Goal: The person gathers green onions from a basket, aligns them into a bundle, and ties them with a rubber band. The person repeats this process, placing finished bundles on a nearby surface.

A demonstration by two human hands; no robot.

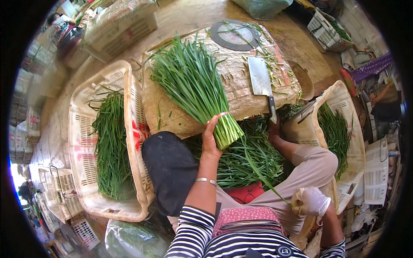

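Observation:
My bare left hand (210, 138) grips a thick bundle of garlic chives (195, 84) near its cut stem ends. A red band (222, 114) circles the bundle, whose leaves spread over a low, wrapped work surface (232, 74). Down by my right thigh, my right hand (310, 202) wears a dirty white glove and pinches the end of one long green leaf (263, 179). That leaf stretches back up towards the bundle's stems. A cleaver (260, 77) lies flat on the work surface, its black handle over the near edge. Loose chives (248, 161) are heaped between my legs.
A large plastic crate (127, 135) with chives stands on my left, another crate (322, 125) with chives on my right. A round grey disc (235, 35) and stem trimmings lie at the work surface's far end. A clear plastic bag (135, 238) is at lower left. Another person (63, 30) sits far left.

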